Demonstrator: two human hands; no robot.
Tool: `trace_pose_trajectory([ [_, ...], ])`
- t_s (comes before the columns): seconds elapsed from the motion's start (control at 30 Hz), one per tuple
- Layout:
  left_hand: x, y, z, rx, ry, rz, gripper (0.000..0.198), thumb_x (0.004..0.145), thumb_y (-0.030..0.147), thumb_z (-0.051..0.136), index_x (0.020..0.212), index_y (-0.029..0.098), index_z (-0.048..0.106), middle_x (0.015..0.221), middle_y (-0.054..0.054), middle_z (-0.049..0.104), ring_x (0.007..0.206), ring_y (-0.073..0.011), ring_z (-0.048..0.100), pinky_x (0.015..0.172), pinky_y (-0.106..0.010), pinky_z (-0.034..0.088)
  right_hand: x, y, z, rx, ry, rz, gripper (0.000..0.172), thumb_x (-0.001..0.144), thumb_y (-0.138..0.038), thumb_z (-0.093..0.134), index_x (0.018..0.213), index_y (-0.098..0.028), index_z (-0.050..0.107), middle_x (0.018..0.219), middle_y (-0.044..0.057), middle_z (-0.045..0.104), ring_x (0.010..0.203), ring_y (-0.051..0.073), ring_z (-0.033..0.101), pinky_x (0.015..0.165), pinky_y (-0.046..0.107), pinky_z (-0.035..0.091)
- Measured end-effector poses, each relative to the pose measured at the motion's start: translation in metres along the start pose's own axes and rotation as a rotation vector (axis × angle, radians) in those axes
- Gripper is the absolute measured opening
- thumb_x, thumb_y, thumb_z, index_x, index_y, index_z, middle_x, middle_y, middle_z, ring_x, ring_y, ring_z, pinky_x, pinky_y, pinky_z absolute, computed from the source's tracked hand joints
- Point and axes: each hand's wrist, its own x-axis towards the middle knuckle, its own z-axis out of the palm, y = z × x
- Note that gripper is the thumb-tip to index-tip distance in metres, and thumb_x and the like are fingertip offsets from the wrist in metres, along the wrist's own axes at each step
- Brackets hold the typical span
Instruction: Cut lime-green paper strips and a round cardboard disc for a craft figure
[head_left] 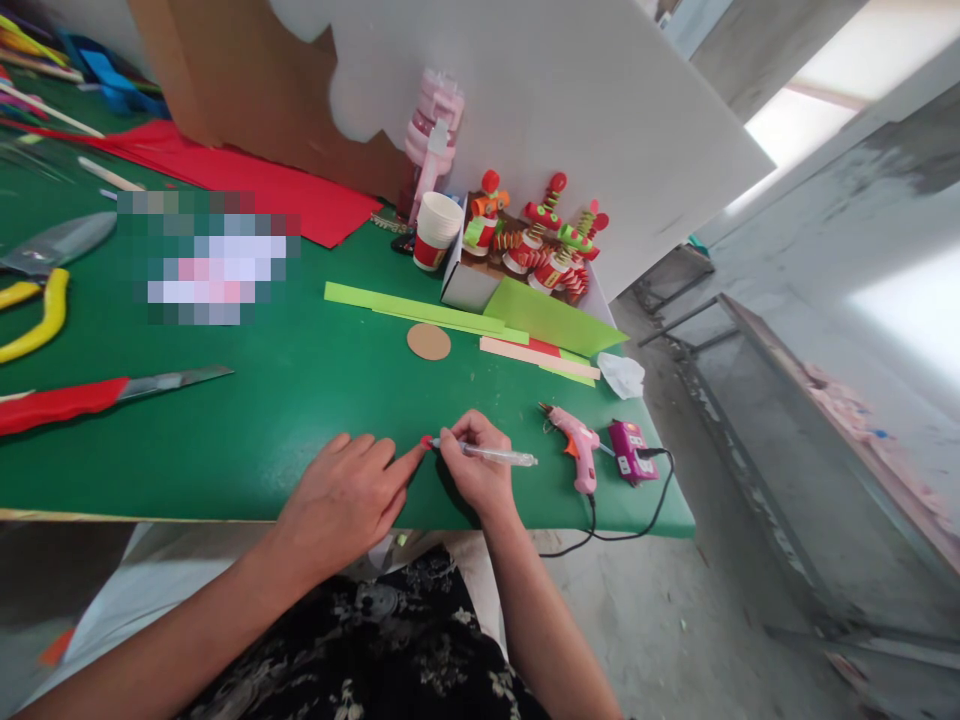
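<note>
My right hand point(477, 462) is closed around a clear-barrelled pen point(499, 455), its tip pointing left and touching a small red piece point(427, 441) on the green tabletop. From the other side, the outstretched index finger of my left hand point(346, 492) presses the edge of that red piece. The rest of the left hand lies palm down, with its other fingers slightly bent. What is drawn on the piece, if anything, is too small to make out. A brown cardboard disc point(429, 342) lies just beyond my hands.
A pink glue gun point(576, 442) and a purple power block point(631, 452) with a cord sit right. Behind are green strips point(420, 312), stacked paper cups point(436, 232) and a box point(469, 283) of decorated cups. Left lie a red-handled knife point(67, 402) and yellow-handled scissors point(56, 315).
</note>
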Motion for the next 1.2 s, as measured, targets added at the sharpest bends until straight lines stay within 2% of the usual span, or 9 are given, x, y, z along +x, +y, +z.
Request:
trace_pose_trajectory([
  [0.7,0.0000,-0.0002,0.0006,-0.015,0.009,0.000,0.034,0.091,0.019,0.052,0.120,0.019,0.070,0.074,-0.004,0.059,0.072,-0.0216,0.055,0.067,-0.037,0.031,0.0007,-0.0005,-0.0017,0.062,-0.022,0.030,0.024,0.075,-0.038,0.056,0.057,-0.024,0.045,0.049,-0.006,0.045,0.046,0.011,0.039,0.049,0.024,0.032],
  [0.87,-0.0004,-0.0005,-0.0003,0.008,0.006,0.014,0.037,0.092,0.020,0.051,0.126,0.021,0.067,0.073,-0.004,0.060,0.070,-0.0211,0.054,0.066,-0.036,0.029,0.0022,0.0029,-0.0054,0.216,0.059,0.096,0.026,0.074,-0.040,0.055,0.058,-0.024,0.044,0.050,-0.006,0.043,0.047,0.010,0.036,0.047,0.023,0.031],
  [1.0,-0.0006,-0.0011,0.0011,0.013,0.011,0.019,0.039,0.092,0.020,0.051,0.127,0.021,0.067,0.073,-0.003,0.060,0.070,-0.0214,0.054,0.066,-0.037,0.029,0.0020,0.0028,-0.0059,0.196,0.147,0.085,0.025,0.074,-0.038,0.055,0.057,-0.024,0.043,0.050,-0.006,0.042,0.047,0.010,0.038,0.048,0.023,0.032],
  [1.2,-0.0004,-0.0013,0.0016,0.010,0.024,0.022,0.037,0.091,0.019,0.051,0.124,0.020,0.068,0.074,-0.003,0.060,0.070,-0.0219,0.055,0.066,-0.037,0.030,0.0011,0.0013,-0.0034,0.143,0.074,0.069,0.022,0.071,-0.038,0.055,0.056,-0.024,0.045,0.047,-0.007,0.043,0.043,0.010,0.038,0.045,0.023,0.029],
])
